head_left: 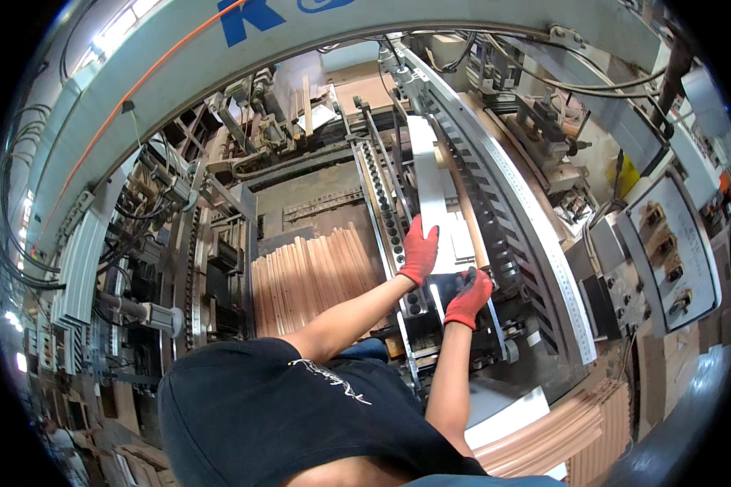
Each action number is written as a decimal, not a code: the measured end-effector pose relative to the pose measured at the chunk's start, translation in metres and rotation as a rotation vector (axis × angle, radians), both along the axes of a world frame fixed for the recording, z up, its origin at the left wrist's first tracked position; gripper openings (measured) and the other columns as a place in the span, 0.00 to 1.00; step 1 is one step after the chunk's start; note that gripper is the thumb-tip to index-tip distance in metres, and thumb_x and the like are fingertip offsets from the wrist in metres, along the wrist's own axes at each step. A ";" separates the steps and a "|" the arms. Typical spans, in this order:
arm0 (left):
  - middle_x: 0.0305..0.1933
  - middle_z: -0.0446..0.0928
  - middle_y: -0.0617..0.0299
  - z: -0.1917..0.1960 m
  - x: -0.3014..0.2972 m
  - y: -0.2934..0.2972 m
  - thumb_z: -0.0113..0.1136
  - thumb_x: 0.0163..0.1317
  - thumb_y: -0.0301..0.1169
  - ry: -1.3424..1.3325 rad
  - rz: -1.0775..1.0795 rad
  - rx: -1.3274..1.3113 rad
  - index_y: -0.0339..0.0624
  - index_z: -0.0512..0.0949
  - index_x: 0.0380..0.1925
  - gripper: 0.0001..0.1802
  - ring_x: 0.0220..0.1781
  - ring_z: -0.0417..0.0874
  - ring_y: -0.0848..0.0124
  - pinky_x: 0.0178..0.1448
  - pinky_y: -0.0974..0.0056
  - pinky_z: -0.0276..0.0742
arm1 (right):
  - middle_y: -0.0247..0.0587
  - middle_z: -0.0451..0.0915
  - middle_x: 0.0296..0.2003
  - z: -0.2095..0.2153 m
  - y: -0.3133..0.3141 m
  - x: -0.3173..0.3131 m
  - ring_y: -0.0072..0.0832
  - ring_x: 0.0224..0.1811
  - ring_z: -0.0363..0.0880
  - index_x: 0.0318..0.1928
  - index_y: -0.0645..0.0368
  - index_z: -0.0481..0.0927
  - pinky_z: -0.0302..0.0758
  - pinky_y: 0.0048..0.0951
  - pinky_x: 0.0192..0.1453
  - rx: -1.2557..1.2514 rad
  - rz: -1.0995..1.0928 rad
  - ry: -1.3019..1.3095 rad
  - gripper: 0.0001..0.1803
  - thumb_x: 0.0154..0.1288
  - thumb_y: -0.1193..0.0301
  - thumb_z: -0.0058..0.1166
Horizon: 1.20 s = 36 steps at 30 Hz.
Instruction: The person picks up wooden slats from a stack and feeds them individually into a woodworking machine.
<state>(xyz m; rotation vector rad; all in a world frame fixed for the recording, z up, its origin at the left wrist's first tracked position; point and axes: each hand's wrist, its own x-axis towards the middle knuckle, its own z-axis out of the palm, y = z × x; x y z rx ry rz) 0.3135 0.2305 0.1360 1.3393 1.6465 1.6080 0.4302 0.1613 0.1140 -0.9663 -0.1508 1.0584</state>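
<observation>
My left hand (420,252), in a red glove, is closed at the side of a long white strip (424,174), fingers pointing away from me along it. Lower and to the right, my right hand (468,299), in a red glove with black on it, has its fingers curled. It is beside the near end of a long brown wooden strip (461,199), and what its fingers hold is hidden. White pieces (460,238) lie between the two strips. All of these lie along a narrow machine bed bordered by a rail with a row of black round parts (387,211).
Brown grooved strips (313,276) lie side by side to my left. A curved metal rail with a scale (536,211) runs along the right, with a control panel (676,252) beyond it. More brown strips (544,430) are stacked near my right side. A large beam (300,24) crosses overhead.
</observation>
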 end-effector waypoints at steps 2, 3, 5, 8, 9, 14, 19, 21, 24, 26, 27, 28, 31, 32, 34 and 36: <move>0.43 0.83 0.44 0.018 0.018 0.003 0.58 0.64 0.32 -0.064 -0.088 -0.127 0.37 0.73 0.55 0.20 0.47 0.84 0.48 0.52 0.53 0.78 | 0.32 0.75 0.29 -0.005 0.002 0.007 0.24 0.33 0.74 0.34 0.53 0.75 0.71 0.29 0.39 0.027 -0.038 -0.011 0.06 0.64 0.66 0.56; 0.44 0.82 0.43 0.020 0.020 0.007 0.58 0.64 0.33 -0.032 -0.077 -0.117 0.38 0.74 0.55 0.21 0.48 0.84 0.48 0.53 0.53 0.77 | 0.31 0.75 0.29 -0.011 0.004 0.005 0.23 0.33 0.73 0.34 0.53 0.75 0.71 0.28 0.38 0.052 -0.055 -0.027 0.07 0.65 0.65 0.56; 0.47 0.80 0.41 0.022 0.027 0.016 0.57 0.64 0.36 0.034 -0.057 -0.098 0.39 0.74 0.56 0.22 0.50 0.83 0.48 0.54 0.52 0.77 | 0.27 0.75 0.33 -0.028 0.005 0.006 0.18 0.33 0.70 0.38 0.50 0.77 0.66 0.24 0.38 -0.007 0.016 -0.143 0.14 0.65 0.54 0.54; 0.61 0.70 0.40 0.025 0.043 0.022 0.57 0.62 0.45 0.320 0.086 -0.402 0.47 0.73 0.62 0.29 0.63 0.71 0.45 0.67 0.48 0.66 | 0.27 0.76 0.37 0.001 -0.010 -0.013 0.19 0.39 0.72 0.42 0.51 0.75 0.68 0.28 0.44 -0.069 0.090 0.069 0.14 0.66 0.56 0.54; 0.63 0.67 0.40 0.022 0.048 0.024 0.58 0.61 0.46 0.386 0.103 -0.412 0.50 0.73 0.63 0.30 0.66 0.68 0.44 0.69 0.46 0.63 | 0.29 0.75 0.35 0.006 -0.008 -0.016 0.21 0.39 0.73 0.39 0.52 0.75 0.69 0.28 0.43 -0.018 0.091 0.096 0.11 0.68 0.59 0.53; 0.66 0.68 0.45 0.018 0.051 0.047 0.59 0.58 0.48 0.283 -0.308 -0.323 0.56 0.83 0.51 0.22 0.69 0.66 0.47 0.74 0.45 0.54 | 0.29 0.71 0.31 0.013 -0.004 -0.004 0.21 0.34 0.70 0.35 0.54 0.75 0.69 0.25 0.41 0.030 0.006 0.031 0.06 0.66 0.66 0.53; 0.62 0.67 0.38 -0.012 0.036 0.086 0.65 0.56 0.45 0.016 0.052 -0.165 0.38 0.70 0.61 0.36 0.65 0.70 0.45 0.70 0.52 0.67 | 0.33 0.72 0.38 0.004 -0.007 0.011 0.25 0.40 0.72 0.46 0.59 0.70 0.71 0.29 0.45 0.071 0.031 -0.017 0.11 0.70 0.67 0.53; 0.65 0.65 0.38 -0.031 0.023 0.115 0.62 0.60 0.47 0.097 0.178 -0.198 0.37 0.67 0.63 0.36 0.67 0.68 0.44 0.71 0.51 0.65 | 0.34 0.72 0.38 0.018 -0.010 0.008 0.24 0.39 0.72 0.46 0.58 0.68 0.71 0.29 0.45 0.002 0.079 0.009 0.09 0.72 0.69 0.50; 0.72 0.61 0.39 -0.048 0.005 0.159 0.57 0.67 0.49 -0.204 0.039 -0.215 0.36 0.58 0.70 0.40 0.74 0.60 0.46 0.75 0.52 0.58 | 0.34 0.72 0.38 0.033 -0.010 0.000 0.23 0.38 0.71 0.44 0.58 0.68 0.70 0.27 0.43 0.013 0.109 -0.102 0.06 0.73 0.70 0.48; 0.74 0.59 0.39 -0.047 0.022 0.170 0.57 0.67 0.50 -0.218 0.085 -0.260 0.34 0.55 0.72 0.43 0.76 0.58 0.48 0.77 0.54 0.55 | 0.33 0.72 0.36 0.034 -0.006 0.003 0.21 0.36 0.71 0.41 0.59 0.69 0.70 0.25 0.41 -0.010 0.137 -0.163 0.05 0.73 0.71 0.47; 0.75 0.58 0.39 -0.047 0.031 0.171 0.57 0.67 0.50 -0.217 0.101 -0.290 0.33 0.53 0.73 0.44 0.77 0.56 0.48 0.78 0.55 0.54 | 0.33 0.72 0.36 0.031 -0.007 0.005 0.21 0.36 0.70 0.41 0.59 0.69 0.70 0.25 0.40 -0.026 0.148 -0.202 0.04 0.72 0.71 0.46; 0.77 0.53 0.40 -0.049 0.031 0.170 0.56 0.67 0.50 -0.223 0.048 -0.270 0.31 0.50 0.74 0.47 0.79 0.53 0.50 0.80 0.57 0.50 | 0.32 0.71 0.36 0.033 -0.007 0.007 0.20 0.36 0.70 0.41 0.59 0.69 0.70 0.25 0.40 -0.033 0.179 -0.261 0.04 0.72 0.71 0.47; 0.78 0.51 0.42 -0.051 0.031 0.167 0.58 0.67 0.49 -0.242 -0.004 -0.285 0.33 0.48 0.74 0.47 0.81 0.50 0.54 0.80 0.58 0.48 | 0.30 0.71 0.36 0.034 -0.002 0.007 0.20 0.35 0.70 0.40 0.58 0.70 0.70 0.25 0.39 -0.084 0.153 -0.352 0.04 0.70 0.71 0.48; 0.79 0.49 0.44 -0.054 0.026 0.166 0.57 0.68 0.47 -0.307 -0.040 -0.213 0.35 0.47 0.75 0.46 0.81 0.48 0.56 0.81 0.59 0.46 | 0.31 0.72 0.35 0.045 -0.001 0.000 0.20 0.34 0.71 0.39 0.58 0.70 0.70 0.25 0.39 -0.075 0.058 -0.250 0.05 0.69 0.71 0.49; 0.82 0.43 0.53 -0.056 0.010 0.164 0.55 0.72 0.38 -0.405 -0.097 -0.131 0.43 0.41 0.78 0.43 0.82 0.44 0.62 0.80 0.61 0.43 | 0.33 0.75 0.36 0.043 0.003 0.011 0.22 0.36 0.73 0.40 0.59 0.72 0.73 0.26 0.39 -0.036 0.032 -0.363 0.07 0.70 0.68 0.48; 0.79 0.51 0.47 -0.044 0.023 0.149 0.53 0.72 0.40 -0.575 -0.134 -0.223 0.41 0.44 0.76 0.42 0.79 0.54 0.56 0.78 0.58 0.52 | 0.34 0.79 0.41 0.031 0.016 0.030 0.24 0.37 0.76 0.44 0.56 0.76 0.73 0.29 0.41 -0.052 -0.127 -0.201 0.08 0.71 0.66 0.49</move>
